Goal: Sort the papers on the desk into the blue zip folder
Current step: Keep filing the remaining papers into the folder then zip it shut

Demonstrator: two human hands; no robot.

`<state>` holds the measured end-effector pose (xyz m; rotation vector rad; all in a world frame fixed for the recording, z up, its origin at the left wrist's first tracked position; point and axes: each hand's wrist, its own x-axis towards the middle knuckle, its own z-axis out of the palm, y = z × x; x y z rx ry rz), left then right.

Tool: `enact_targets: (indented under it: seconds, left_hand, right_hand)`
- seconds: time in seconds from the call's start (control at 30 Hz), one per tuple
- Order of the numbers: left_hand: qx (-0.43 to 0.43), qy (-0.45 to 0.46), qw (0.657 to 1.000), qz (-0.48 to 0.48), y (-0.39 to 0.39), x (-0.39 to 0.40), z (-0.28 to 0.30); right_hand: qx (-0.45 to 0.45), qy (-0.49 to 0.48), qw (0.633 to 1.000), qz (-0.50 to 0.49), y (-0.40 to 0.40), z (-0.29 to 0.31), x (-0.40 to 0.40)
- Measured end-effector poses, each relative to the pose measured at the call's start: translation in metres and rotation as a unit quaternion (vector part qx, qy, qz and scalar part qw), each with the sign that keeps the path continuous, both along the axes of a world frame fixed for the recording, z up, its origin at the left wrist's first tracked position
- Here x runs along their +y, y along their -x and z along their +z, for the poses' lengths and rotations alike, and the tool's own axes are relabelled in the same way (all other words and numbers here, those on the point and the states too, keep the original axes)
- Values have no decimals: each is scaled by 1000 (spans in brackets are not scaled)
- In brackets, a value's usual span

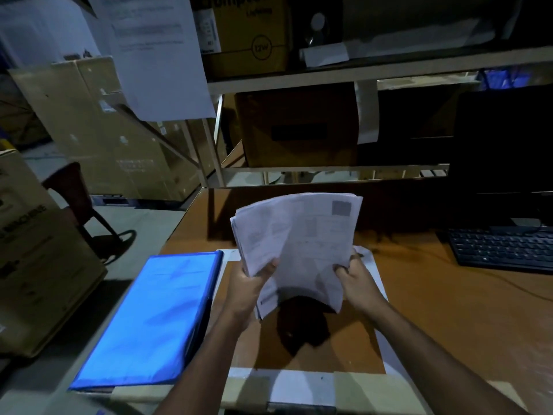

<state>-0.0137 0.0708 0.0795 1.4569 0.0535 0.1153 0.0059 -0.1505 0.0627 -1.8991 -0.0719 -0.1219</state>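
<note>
Fingers [344,269] of the right hand [357,280] and the left hand [251,283] clench the papers [299,244], held upright above the counter [434,310]. The stack looks loosely fanned; sheets could slip. The blue zip folder [149,322] lies closed just left. A shelf box [254,34] reads "12W".

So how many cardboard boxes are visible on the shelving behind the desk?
2. A yellow printed box on the upper shelf, and a brown box on the shelf below it. The dark area to the right may hide more.
</note>
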Motion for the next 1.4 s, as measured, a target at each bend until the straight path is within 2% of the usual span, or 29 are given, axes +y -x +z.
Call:
enact_targets:
  seconds: [0.2,0.33,0.47,0.67,0.8,0.93,1.07,1.27,1.33,1.4]
  left_hand:
    - [10,0,1000,3,0,3,1]
    - [43,-10,999,-14,6,2,-16]
    - [28,7,1000,-7,2,4,-15]
    - [76,-14,997,-2,8,7,-49]
    - [77,5,997,23,5,11,-52]
    - [92,-16,995,20,10,12,-65]
    - [99,-41,994,35,8,16,-61]
    - [99,-74,992,8,16,39,-56]
    - [108,-97,989,28,17,53,-61]
    - [107,-156,975,114,16,69,-68]
  right_hand:
    - [-2,-62,998,-20,1,1,4]
    - [12,-40,999,-16,3,-19,8]
    - [8,-48,998,-35,0,-18,11]
    - [51,20,998,1,-1,-56,11]
    - [41,43,998,-5,3,-42,15]
    - [44,60,997,29,11,-46,21]
    - [65,22,997,41,5,-41,19]
    - [104,-15,988,113,-8,-32,18]
    - [126,-23,986,107,-9,-37,14]
    - [148,-43,984,94,-11,-44,9]
